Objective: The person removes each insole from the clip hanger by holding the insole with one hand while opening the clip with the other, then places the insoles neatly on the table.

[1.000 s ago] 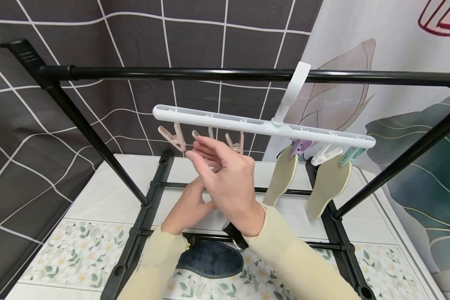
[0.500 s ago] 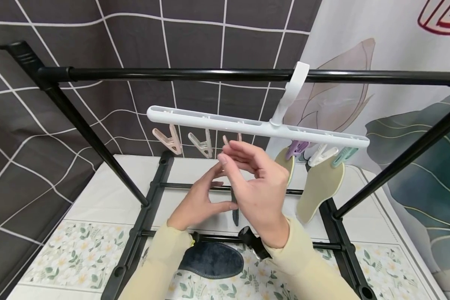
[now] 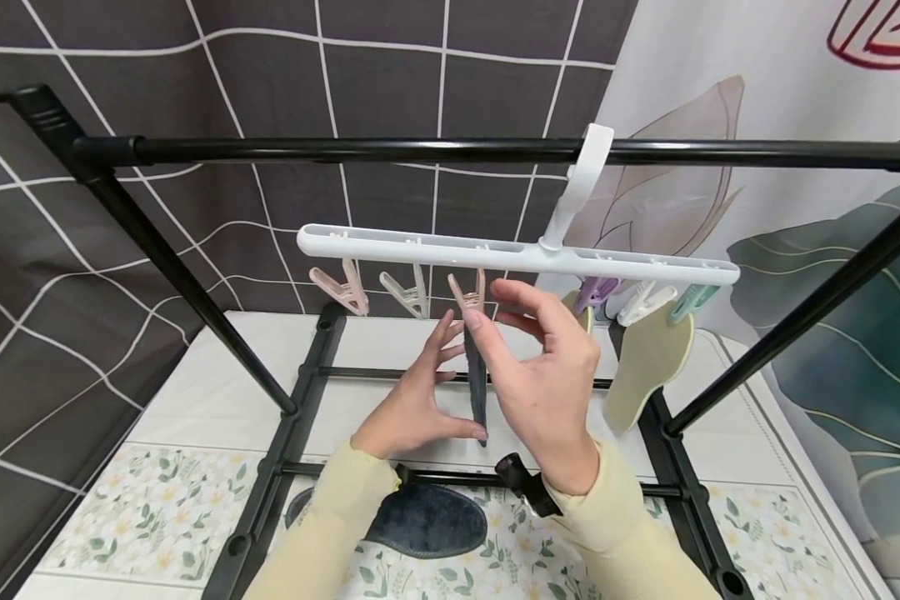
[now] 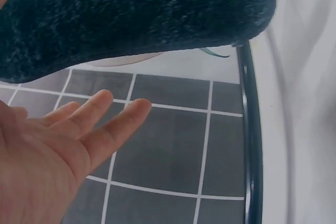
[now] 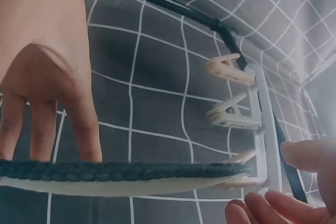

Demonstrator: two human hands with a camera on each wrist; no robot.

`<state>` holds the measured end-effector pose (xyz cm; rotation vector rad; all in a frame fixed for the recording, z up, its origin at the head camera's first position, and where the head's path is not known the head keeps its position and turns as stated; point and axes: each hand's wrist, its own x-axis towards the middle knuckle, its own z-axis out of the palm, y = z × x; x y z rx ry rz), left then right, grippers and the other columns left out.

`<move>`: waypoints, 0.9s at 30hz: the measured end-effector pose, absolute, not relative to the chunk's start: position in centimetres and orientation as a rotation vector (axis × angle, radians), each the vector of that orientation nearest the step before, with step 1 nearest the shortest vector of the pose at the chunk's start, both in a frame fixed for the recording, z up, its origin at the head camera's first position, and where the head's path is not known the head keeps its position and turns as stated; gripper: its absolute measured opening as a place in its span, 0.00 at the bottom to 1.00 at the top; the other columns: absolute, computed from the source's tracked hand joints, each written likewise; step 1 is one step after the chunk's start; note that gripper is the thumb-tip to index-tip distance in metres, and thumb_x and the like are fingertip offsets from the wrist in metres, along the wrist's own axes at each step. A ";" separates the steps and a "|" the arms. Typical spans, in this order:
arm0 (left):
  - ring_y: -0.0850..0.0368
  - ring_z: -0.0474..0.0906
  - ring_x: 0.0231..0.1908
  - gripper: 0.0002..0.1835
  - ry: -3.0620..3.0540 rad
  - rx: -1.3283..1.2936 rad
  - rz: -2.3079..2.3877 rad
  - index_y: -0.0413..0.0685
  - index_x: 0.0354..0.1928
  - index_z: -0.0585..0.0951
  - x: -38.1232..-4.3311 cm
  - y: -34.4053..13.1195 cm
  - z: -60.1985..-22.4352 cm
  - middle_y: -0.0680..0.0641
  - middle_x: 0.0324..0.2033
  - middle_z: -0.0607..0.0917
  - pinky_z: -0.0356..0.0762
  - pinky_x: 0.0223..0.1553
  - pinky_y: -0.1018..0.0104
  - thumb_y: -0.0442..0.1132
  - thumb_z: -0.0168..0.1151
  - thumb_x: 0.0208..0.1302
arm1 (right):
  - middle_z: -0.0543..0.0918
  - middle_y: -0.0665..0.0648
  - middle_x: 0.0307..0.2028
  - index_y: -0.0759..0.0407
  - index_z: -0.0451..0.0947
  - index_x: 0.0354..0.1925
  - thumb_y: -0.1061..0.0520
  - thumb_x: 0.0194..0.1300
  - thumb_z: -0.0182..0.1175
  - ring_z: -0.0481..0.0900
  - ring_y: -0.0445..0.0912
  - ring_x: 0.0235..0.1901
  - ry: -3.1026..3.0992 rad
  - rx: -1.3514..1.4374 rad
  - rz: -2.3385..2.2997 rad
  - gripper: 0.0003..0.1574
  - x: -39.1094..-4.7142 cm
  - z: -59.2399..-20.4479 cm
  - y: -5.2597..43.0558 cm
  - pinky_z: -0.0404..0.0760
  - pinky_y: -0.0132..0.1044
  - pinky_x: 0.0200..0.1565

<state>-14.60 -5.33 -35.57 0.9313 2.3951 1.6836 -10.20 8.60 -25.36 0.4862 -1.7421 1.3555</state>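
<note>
A dark blue fuzzy insole (image 3: 477, 387) hangs edge-on from a pink clothespin (image 3: 468, 293) on the white hanger bar (image 3: 420, 250). To its left my left hand (image 3: 414, 400) has its fingers spread, and in the left wrist view the open palm (image 4: 47, 156) faces the insole (image 4: 142, 17), apart from it. My right hand (image 3: 543, 371) is on the other side, thumb near the pink clothespin. In the right wrist view, its thumb (image 5: 307, 153) and fingers (image 5: 273, 208) stand apart beside the clip end, pinching nothing.
Two other clothespins, peach (image 3: 342, 287) and off-white (image 3: 407, 292), dangle left. Cream insoles (image 3: 651, 362) hang from purple (image 3: 595, 292) and green (image 3: 692, 302) clips; a white clip (image 3: 645, 304) sits between. A black rack (image 3: 345, 151) frames everything. Another dark insole (image 3: 431, 521) lies below on patterned cloth.
Both hands have drawn apart from overlapping and moved right, uncovering the clothespins and the hanging dark insole. The hanger swung slightly left and then settled.
</note>
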 end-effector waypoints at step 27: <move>0.61 0.64 0.61 0.59 2.409 1.044 1.747 0.67 0.72 0.36 -15.0 -4.3 -39.2 0.57 0.65 0.61 0.71 0.55 0.53 0.46 0.71 0.49 | 0.84 0.56 0.39 0.66 0.79 0.47 0.57 0.55 0.67 0.83 0.42 0.36 -1.762 0.553 1.222 0.22 -11.8 -26.9 7.7 0.82 0.33 0.38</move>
